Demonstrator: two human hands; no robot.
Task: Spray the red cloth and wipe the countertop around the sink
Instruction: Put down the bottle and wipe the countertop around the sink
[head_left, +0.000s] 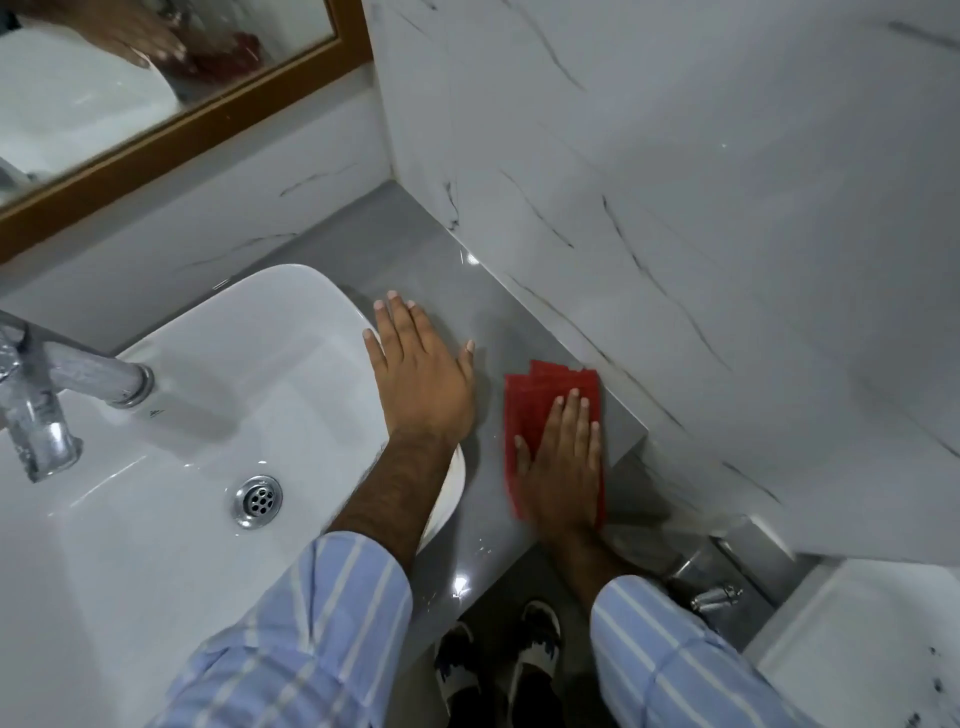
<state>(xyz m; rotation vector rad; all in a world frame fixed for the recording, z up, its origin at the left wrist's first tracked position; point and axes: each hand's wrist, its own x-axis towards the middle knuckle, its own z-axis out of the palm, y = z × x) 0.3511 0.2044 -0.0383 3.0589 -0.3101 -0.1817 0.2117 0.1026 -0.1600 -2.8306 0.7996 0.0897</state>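
right hand (563, 467) is flat on the red cloth (540, 395), palm down, fingers straight and together, pressing rather than gripping, and the cloth lies folded into a rough rectangle with layered edges fanning at its far end, thin and faintly ribbed by the look of it. it sits on the countertop (415, 260), a smooth grey glossy slab with bright glints on it, in the narrow strip between the sink (208, 415) and the wall (675, 208), its far right corner right up against the foot of that wall. the wall is polished white marble-look tile with thin dark veins. left hand (421, 374) is spread open, holding nothing, palm down on the grey surface with the little-finger side resting on the sink's rounded rim, thumb stretched toward the cloth but apart from it. the sink is a glossy white basin with softly rounded corners, a chrome drain (257, 501) with a ring of holes, and a chunky metal tap (62, 384), its finish dull and spotted. both forearms come out of pale blue sleeves (311, 623) with white stripes. top left, a wood-framed mirror (171, 119) carries a blurred reflection of hand and cloth.
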